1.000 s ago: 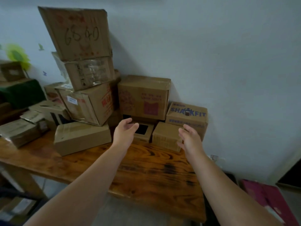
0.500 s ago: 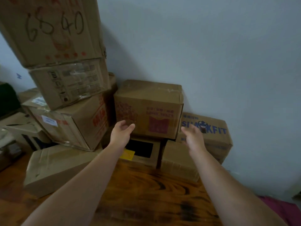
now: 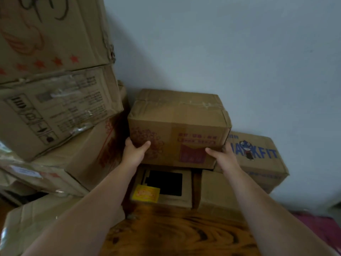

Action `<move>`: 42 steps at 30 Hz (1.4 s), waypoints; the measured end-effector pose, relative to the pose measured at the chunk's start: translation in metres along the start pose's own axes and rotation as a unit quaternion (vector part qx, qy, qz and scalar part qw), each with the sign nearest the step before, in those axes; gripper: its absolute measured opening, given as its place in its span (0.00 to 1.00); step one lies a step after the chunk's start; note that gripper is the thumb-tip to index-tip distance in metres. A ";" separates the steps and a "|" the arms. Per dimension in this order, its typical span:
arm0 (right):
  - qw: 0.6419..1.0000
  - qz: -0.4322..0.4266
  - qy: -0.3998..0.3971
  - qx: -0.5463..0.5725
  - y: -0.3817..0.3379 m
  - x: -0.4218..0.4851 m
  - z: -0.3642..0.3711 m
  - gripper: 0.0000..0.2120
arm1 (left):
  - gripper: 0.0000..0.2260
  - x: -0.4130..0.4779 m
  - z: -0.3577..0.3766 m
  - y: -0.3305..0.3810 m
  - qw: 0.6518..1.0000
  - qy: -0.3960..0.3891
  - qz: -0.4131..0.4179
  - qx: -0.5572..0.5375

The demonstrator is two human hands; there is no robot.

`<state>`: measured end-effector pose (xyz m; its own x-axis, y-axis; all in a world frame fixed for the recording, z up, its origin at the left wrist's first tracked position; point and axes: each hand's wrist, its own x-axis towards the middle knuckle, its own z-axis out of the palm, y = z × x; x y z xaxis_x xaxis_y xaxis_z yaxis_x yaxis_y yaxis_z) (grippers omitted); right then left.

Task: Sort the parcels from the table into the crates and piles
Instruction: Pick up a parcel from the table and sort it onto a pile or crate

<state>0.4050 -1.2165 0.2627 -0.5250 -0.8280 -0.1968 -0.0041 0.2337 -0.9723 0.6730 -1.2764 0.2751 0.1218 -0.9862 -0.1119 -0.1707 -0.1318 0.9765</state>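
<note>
The left hand (image 3: 135, 154) grips the lower left corner of a brown parcel (image 3: 179, 130), thumb on the front face and fingers hidden round the side. The right hand (image 3: 224, 157) grips the lower right corner in the same way, thumb on the front and fingers curled behind the edge. Both forearms reach in from below.

The parcel is taped shut along its top and has red print on the front. It sits on 2 lower boxes against the wall (image 3: 230, 43). One is a flat box (image 3: 166, 198) with a black rectangle and a yellow label on top. The other is a plain box (image 3: 215, 193) just to its right. Whether the black rectangle is an opening or a print cannot be told, and no contents show in any box.

To the right, behind the plain box, stands a lettered box (image 3: 258, 163) with blue capitals on its front. It is closed and touches the wall.

On the left rises a leaning stack – 3 boxes, all closed. The starred box (image 3: 51, 34) on top has a row of red stars and black scrawl. The taped box (image 3: 55, 109) below it carries handling symbols under clear tape. The bottom box (image 3: 83, 154) has red print and stands just beside the parcel. In front of the stack lies a low box (image 3: 36, 224), creased and shut.

All of this rests on a dark wooden bench (image 3: 175, 235) with a strong grain. The wall is plain pale blue-grey. Something pink (image 3: 317, 230) shows past the right edge of the bench – too blurred to name.
</note>
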 end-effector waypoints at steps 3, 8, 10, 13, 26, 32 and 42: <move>1.000 -0.024 -0.016 -0.009 0.004 0.001 0.002 0.40 | 0.34 0.009 -0.003 -0.005 0.999 -0.041 0.002 -0.011; 0.997 -0.042 -0.045 0.044 0.007 -0.005 0.000 0.39 | 0.32 0.008 -0.010 -0.004 0.996 -0.081 0.036 0.002; 0.996 -0.042 -0.052 0.057 0.006 -0.007 -0.003 0.38 | 0.31 0.003 -0.012 -0.003 0.996 -0.073 0.055 -0.005; 0.994 -0.055 -0.058 0.077 0.002 -0.013 -0.012 0.37 | 0.28 -0.008 -0.013 0.001 0.994 -0.066 0.083 -0.019; 0.977 -0.179 -0.048 0.107 -0.030 -0.072 -0.058 0.34 | 0.28 -0.070 -0.022 0.049 0.979 -0.032 0.179 -0.087; 0.977 -0.182 -0.006 0.110 -0.035 -0.114 -0.070 0.36 | 0.25 -0.099 -0.044 0.057 0.970 -0.090 0.160 -0.162; 0.975 -0.144 -0.015 0.170 -0.016 -0.176 -0.064 0.40 | 0.28 -0.120 -0.084 0.053 0.959 -0.177 0.162 -0.149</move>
<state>0.4426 -1.0418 0.3213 -0.5183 -0.8502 0.0927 0.1368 -0.1895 -0.9723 0.7318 -1.1570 0.3562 -0.2390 -0.9498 0.2022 0.1505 0.1695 0.9740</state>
